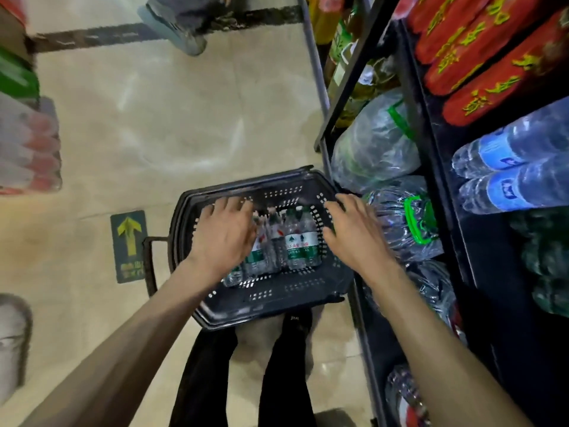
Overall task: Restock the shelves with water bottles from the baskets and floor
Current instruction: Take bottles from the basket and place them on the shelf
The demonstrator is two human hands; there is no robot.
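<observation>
Item: small water bottles [300, 241], clear plastic with green-and-white labels, several standing close-packed in a black perforated basket [271, 315] on the floor [154, 118], just ahead of the person's dark trouser legs [203, 380]. Left hand [223, 234]: fingers spread and extended, holding nothing, poised over the left-hand bottles; contact with them cannot be told. Right hand [351, 229]: fingers likewise spread and slack, empty, over the basket's right rim. Handling, as judged: each bottle light when full, sides thin and likely to dent under a hard squeeze, film label smooth and possibly slick; best taken round the shoulder or neck below the cap, or two at once by the necks, since the tight packing leaves little room to reach the bodies. Beside the basket, left: a green floor sticker with a yellow arrow [128, 245]. Touching or just beside the basket, right: a dark shelf unit [446, 211], its lowest level holding shrink-wrapped bottle packs with a green handle [400, 223]; the level above carries larger blue-labelled bottles [505, 167] lying on their sides, with open space beside them. Farther up: red packages with gold lettering [492, 57]. Far end of the aisle: a pale basket [175, 32], blurred.
</observation>
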